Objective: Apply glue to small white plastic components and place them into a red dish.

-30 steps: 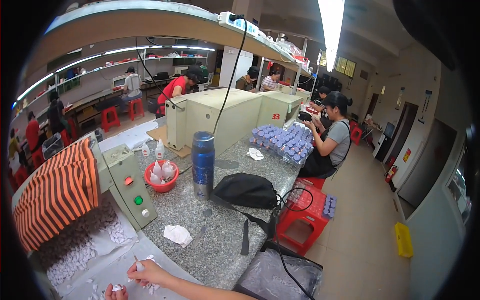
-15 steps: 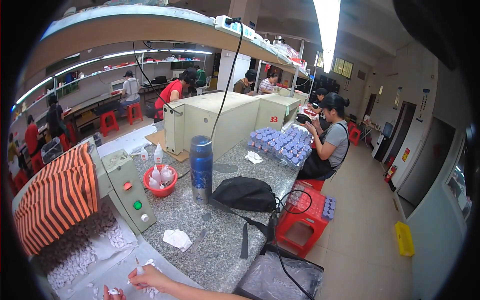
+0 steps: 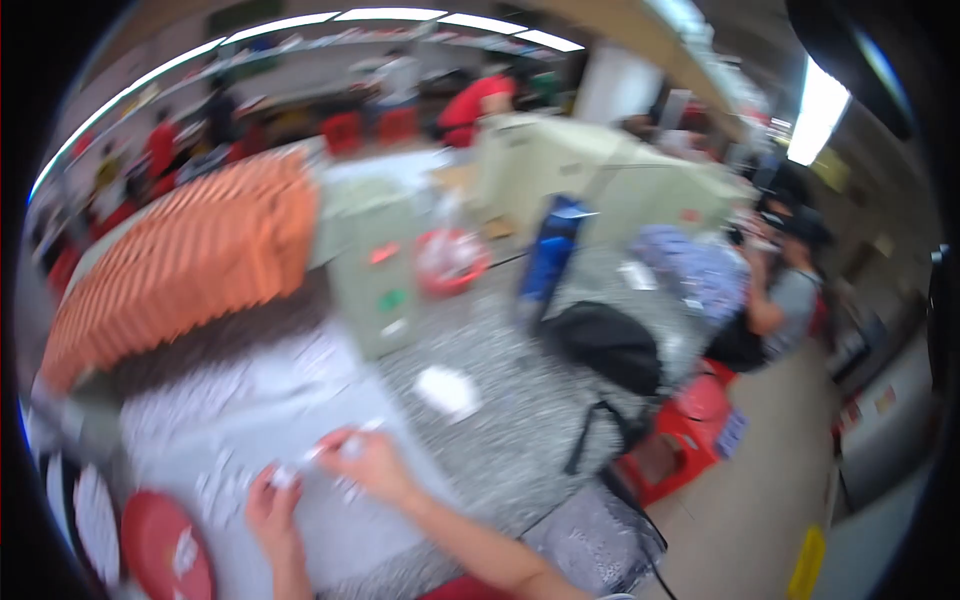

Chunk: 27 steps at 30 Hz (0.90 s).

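Observation:
Motion smears the whole view. My left hand [image 3: 272, 508], low over a white sheet [image 3: 350, 530], pinches a small white piece [image 3: 284, 478] at its fingertips. To the right of it, my right hand [image 3: 372, 466] is closed round a small white squeeze bottle [image 3: 350, 446], mostly hidden by the fingers and blurred. The two hands are a short gap apart. Loose white pieces [image 3: 215, 485] lie scattered on the sheet beside my left hand. More are heaped at the mouth of a machine with an orange-and-black striped cloth [image 3: 200, 240] over it.
A red plate [image 3: 165, 550] stands at lower left. On the speckled worktop are crumpled white tissue [image 3: 447, 392], a red bowl of bottles [image 3: 450, 262], a blue flask [image 3: 552, 250] and a black bag [image 3: 605, 345]. A co-worker [image 3: 795, 285] sits at the right beside purple-topped items [image 3: 690, 265].
My view has swung left and down, so the worktop things appear farther right and the red plate has come in. Both hands show more fully, still holding the piece and bottle.

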Motion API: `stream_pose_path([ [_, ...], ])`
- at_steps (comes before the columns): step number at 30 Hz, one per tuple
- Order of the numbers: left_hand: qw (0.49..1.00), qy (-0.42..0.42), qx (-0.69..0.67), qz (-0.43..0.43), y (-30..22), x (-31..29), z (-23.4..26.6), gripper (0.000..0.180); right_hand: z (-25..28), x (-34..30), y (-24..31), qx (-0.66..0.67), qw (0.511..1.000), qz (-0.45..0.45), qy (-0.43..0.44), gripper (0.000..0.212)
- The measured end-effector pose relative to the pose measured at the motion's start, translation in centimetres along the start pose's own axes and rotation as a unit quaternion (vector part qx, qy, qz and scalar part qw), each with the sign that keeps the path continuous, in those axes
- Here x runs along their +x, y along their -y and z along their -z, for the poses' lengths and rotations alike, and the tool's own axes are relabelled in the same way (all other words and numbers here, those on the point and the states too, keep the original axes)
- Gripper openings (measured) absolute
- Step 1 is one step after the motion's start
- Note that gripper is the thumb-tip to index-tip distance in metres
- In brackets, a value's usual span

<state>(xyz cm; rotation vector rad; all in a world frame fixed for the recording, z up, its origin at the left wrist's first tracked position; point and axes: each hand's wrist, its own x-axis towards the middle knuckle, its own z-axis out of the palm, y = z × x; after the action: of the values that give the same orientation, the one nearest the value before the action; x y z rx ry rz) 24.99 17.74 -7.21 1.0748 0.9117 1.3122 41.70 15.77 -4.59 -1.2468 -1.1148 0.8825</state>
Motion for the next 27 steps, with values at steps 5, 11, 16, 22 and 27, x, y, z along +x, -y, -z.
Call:
stream_pose_path([
  [5, 0.994, 0.07, -0.059, 0.059, 0.4, 0.2, -1.0, 0.029, 0.1, -1.2, 1.9, -0.041, 0.995, 0.09, -0.023, 0.016],
  [11, 0.994, 0.072, -0.058, 0.055, -1.0, -0.6, 1.2, 0.03, -3.0, -2.5, 1.8, -0.038, 0.996, 0.083, -0.004, 0.015],
  [16, 0.992, 0.115, -0.055, 0.006, -1.0, -0.7, 1.3, 0.03, -2.6, -2.8, 1.9, -0.085, 0.987, 0.135, -0.001, 0.016],
  [22, 0.991, 0.13, -0.04, 0.005, -1.2, -0.1, 1.7, 0.029, -2.8, -2.0, 1.3, -0.091, 0.982, 0.166, 0.023, 0.017],
  [27, 0.989, 0.148, 0.003, -0.014, -1.4, 0.7, 1.7, 0.025, -2.4, -1.4, 1.3, -0.1, 0.983, 0.15, 0.042, 0.017],
])
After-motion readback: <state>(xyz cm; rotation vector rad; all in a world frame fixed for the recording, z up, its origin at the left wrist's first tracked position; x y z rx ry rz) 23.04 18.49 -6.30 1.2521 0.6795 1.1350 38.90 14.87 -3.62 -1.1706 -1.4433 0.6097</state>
